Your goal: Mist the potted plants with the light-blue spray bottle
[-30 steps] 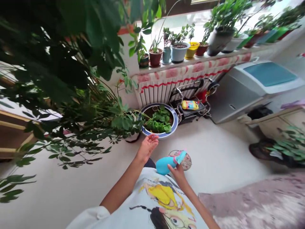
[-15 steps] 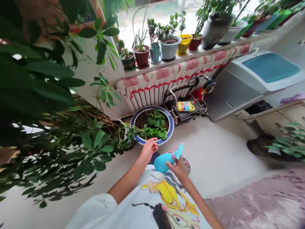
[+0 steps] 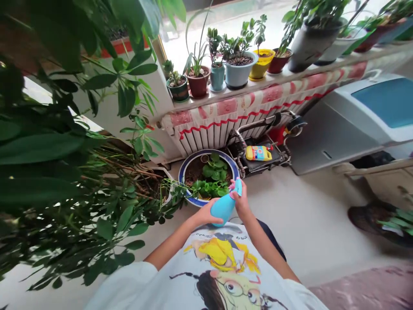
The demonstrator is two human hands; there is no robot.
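Observation:
A light blue spray bottle (image 3: 222, 209) with a pink collar is held tilted in front of my shirt, its head pointing up and to the right. My left hand (image 3: 205, 213) wraps the lower body of the bottle from the left side. Around the neck and trigger, my right hand (image 3: 241, 200) is closed, with some fingers hidden behind the spray head. Just beyond the bottle stands a round blue-and-white rimmed pot (image 3: 181, 172) holding soil and low leafy green plants (image 3: 214, 170).
A tall leafy plant (image 3: 122, 224) crowds the left side. Potted plants line the windowsill (image 3: 206, 100) above a radiator (image 3: 206, 140). A folding cart (image 3: 240, 140) carries a yellow jug (image 3: 258, 153). At right are a grey-and-blue washing machine (image 3: 342, 125) and a dark plant pot (image 3: 364, 217).
My left hand has come from beside the pot onto the spray bottle's body. My right hand has moved up to the spray head, and the bottle is now more upright. The view has shifted slightly.

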